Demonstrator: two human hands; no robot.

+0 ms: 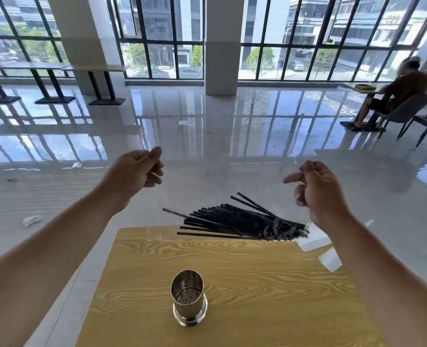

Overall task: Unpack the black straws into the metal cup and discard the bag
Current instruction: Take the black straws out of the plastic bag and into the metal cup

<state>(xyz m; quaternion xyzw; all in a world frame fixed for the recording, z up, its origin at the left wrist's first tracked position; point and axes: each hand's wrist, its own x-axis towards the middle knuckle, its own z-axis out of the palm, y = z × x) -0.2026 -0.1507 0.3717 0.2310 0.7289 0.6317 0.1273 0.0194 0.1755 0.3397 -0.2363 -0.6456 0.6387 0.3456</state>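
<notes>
Clear plastic is stretching between my hands: left hand [139, 171] pinching the bag [207, 191], cup [188, 296] standing on the bench [245, 271], straws [245, 221] hanging bagged above its far edge, right hand [317, 186] pinching too.

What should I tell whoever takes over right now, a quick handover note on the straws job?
Left hand: raised, fingers curled, seemingly pinching the clear bag, which is hard to see.
Right hand: raised, apparently doing the same on the other side.
Black straws: one bundle, apparently inside the bag, above the far edge of the wooden table.
Metal cup: upright near the table's middle, empty.
Done: no straws in the cup yet.
Left: get the straws into the cup, then discard the bag.
</notes>
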